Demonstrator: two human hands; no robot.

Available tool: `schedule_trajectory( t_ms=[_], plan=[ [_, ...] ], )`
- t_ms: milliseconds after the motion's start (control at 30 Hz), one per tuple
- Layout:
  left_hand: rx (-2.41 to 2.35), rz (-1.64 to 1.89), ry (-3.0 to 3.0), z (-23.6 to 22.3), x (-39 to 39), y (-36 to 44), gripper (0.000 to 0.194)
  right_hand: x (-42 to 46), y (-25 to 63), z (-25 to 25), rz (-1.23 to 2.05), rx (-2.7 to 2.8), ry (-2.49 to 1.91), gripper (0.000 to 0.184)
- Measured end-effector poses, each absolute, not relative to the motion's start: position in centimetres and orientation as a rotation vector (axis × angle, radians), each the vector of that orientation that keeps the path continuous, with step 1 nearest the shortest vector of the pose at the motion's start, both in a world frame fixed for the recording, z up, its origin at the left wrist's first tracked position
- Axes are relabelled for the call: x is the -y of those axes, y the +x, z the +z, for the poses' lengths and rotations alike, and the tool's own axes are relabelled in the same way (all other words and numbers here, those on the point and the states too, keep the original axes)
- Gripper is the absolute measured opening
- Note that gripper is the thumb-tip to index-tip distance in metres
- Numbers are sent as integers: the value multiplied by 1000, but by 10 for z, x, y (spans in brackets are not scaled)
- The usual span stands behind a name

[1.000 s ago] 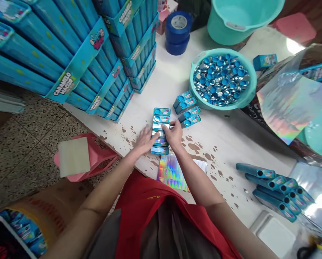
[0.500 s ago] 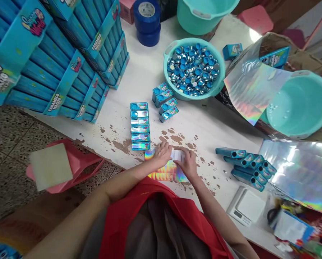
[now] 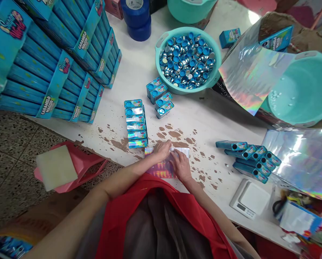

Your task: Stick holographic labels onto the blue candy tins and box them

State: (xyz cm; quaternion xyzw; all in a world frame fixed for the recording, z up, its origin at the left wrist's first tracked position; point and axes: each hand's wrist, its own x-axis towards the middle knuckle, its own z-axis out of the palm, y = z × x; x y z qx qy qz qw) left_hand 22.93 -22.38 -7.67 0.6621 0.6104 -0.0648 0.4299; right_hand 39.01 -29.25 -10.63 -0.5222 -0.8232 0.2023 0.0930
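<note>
A shiny rainbow sticker sheet (image 3: 161, 166) with a whitish upper right part lies at the table's near edge. My left hand (image 3: 162, 151) rests over its top, fingers bent and pinched together at the whitish part. My right hand (image 3: 181, 164) meets it there from the right, thumb and fingertips closed on the sheet. The fingertips nearly touch, and any small piece between them is too small to make out. Just beyond stands a row of several blue candy boxes (image 3: 136, 135), most with shiny strips across their tops. Several more blue boxes (image 3: 159, 92) stand farther back.
A teal basin (image 3: 217, 72) holds many small metal caps. Stacked display boxes (image 3: 53, 84) stand left, blue tape rolls (image 3: 138, 27) behind. At right are several lying blue boxes (image 3: 255, 163), a white scale (image 3: 254, 198) and another teal tub (image 3: 312, 90). A pink stool (image 3: 84, 162) stands left, below the table.
My hands have left the row of boxes and come to the sticker sheet. Over the last half second their fingertips have drawn together at its whitish part. The view has shifted right.
</note>
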Motion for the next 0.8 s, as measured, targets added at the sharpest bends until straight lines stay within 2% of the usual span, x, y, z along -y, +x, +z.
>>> schedule_trajectory(
  t_ms=[100, 233, 333, 433, 533, 667, 800],
  plan=[
    [-1520, -129, 1649, -82, 223, 230, 25, 295, 394, -87, 684, 2365, -1520, 17],
    [-1518, -55, 1676, -83, 223, 228, 21, 280, 397, -40, 775, 2217, -1602, 17],
    [-1490, 282, 1639, -70, 223, 224, 25, 261, 394, -3, 865, 1995, -1654, 16],
    [-1180, 599, 1336, -50, 227, 217, 34, 246, 388, 19, 969, 1832, -1658, 17],
    [-976, 545, 1105, -32, 232, 208, 32, 236, 380, 21, 1039, 1722, -1659, 19],
    [-1314, 522, 1181, -17, 233, 174, 23, 222, 345, 0, 1120, 1523, -1700, 21],
    [-1598, 553, 1230, -11, 221, 103, 17, 197, 273, -28, 1173, 1480, -1631, 24]
  ],
)
